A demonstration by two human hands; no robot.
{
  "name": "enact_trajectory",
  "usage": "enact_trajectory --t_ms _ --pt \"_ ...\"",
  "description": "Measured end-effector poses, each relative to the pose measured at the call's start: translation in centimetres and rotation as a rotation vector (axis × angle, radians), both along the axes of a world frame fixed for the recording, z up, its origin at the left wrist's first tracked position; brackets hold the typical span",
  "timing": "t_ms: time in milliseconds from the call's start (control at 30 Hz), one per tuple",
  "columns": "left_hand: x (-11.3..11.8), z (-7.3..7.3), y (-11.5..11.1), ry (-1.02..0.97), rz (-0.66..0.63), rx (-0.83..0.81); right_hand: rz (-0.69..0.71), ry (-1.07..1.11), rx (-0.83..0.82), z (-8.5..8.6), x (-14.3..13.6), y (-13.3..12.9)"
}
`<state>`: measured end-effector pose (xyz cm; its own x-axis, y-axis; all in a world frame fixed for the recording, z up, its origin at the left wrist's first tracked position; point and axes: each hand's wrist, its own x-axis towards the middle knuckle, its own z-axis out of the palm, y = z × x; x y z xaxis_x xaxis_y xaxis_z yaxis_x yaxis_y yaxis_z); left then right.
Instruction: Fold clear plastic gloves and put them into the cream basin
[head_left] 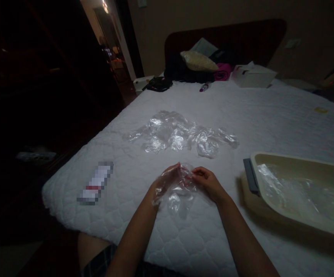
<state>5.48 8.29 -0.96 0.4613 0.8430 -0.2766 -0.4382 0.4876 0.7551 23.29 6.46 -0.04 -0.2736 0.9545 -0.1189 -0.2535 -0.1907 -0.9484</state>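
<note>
A crumpled clear plastic bag (181, 196) hangs between my two hands, above the near part of the white quilted bed. My left hand (169, 179) is partly covered by the film, its fingers wrapped in or behind the plastic. On the other side, my right hand (207, 181) pinches the bag's upper edge between thumb and fingers. Beyond my hands, a loose pile of clear plastic bags (178, 132) lies spread across the bed.
At the right stands a cream tub (299, 159) with a grey handle, holding more clear plastic. A pixelated flat object (96, 182) lies at the left. Pillows (200, 61), a white box (253, 75) and a small bottle (205, 87) are at the far end.
</note>
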Motion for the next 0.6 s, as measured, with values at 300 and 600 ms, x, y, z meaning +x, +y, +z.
enact_trajectory --t_ms 300,600 --pt "-0.2 1.0 0.7 -0.123 0.018 -0.08 -0.09 0.254 -0.184 0.6 1.4 0.4" --pt "0.2 1.2 -0.5 -0.017 -0.042 0.081 -0.107 0.252 -0.181 0.8 1.2 0.3"
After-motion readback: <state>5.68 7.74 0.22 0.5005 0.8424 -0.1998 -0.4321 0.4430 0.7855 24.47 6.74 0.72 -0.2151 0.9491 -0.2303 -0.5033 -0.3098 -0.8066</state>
